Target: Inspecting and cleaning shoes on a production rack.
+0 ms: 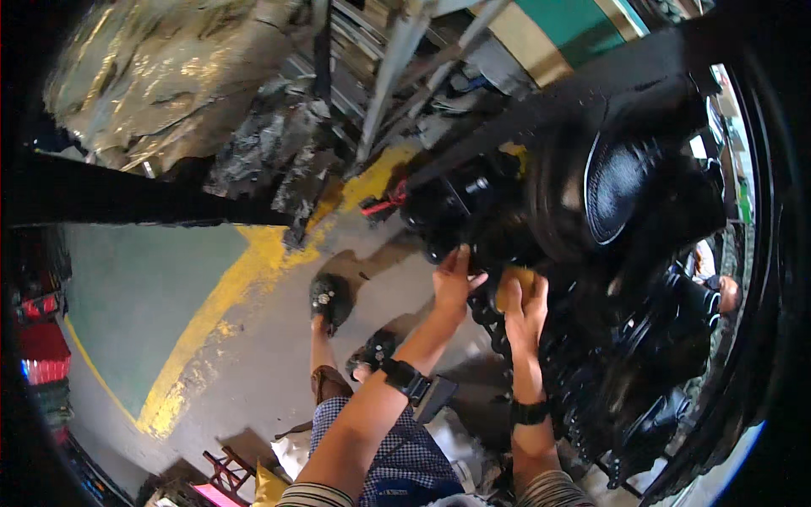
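Observation:
My right hand [527, 319] is closed round a yellow sponge-like block [512, 288], held close to a cluster of glossy black leather-like items [486, 241]. Just left of it, my left hand [450, 287] has its fingers bent at the lower edge of one glossy black item [452, 198] and seems to grip it; the exact contact is dark and partly hidden. A larger rounded black piece [621, 173] with a bright curved edge hangs above and to the right. What kind of goods these are cannot be made out.
More shiny black pieces [625, 355] crowd my right side. A dark beam [127, 193] crosses at the left, below a plastic-wrapped bundle [169, 76]. Metal bars [393, 76] lean at the back. A small red stool [228, 476] stands at lower left. Another person [727, 296] is at the right.

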A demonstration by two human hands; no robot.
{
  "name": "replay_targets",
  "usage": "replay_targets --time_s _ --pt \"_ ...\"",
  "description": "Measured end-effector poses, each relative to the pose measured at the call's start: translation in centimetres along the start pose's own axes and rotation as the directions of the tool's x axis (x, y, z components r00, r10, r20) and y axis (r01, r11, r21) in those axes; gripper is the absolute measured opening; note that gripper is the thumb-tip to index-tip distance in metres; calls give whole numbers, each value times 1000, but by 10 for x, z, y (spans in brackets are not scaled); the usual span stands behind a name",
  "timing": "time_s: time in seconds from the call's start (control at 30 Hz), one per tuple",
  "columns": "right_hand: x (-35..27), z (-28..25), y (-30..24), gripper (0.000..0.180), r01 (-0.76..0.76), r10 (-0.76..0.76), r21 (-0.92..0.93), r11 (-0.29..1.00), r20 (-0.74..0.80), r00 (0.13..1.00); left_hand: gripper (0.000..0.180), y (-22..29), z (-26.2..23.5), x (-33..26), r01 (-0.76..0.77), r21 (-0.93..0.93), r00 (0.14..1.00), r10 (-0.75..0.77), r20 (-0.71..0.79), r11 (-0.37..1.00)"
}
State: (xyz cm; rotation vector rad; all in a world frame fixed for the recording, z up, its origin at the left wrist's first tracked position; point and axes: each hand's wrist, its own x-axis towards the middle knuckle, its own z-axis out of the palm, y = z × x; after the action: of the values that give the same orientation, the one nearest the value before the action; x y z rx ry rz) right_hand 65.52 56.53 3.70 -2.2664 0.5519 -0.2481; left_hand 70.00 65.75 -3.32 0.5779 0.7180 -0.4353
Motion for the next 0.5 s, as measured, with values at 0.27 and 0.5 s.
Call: replay_targets --time_s 0.27,0.5 --pt "45 21 -14 29 238 -188 -258 936 204 961 36 -1 5 -7 33 71 998 -28 -59 997" --pt "40 32 -3 26 530 -485 -295 795 215 848 33 4 -3 0 -3 -11 997 2 -81 1000"
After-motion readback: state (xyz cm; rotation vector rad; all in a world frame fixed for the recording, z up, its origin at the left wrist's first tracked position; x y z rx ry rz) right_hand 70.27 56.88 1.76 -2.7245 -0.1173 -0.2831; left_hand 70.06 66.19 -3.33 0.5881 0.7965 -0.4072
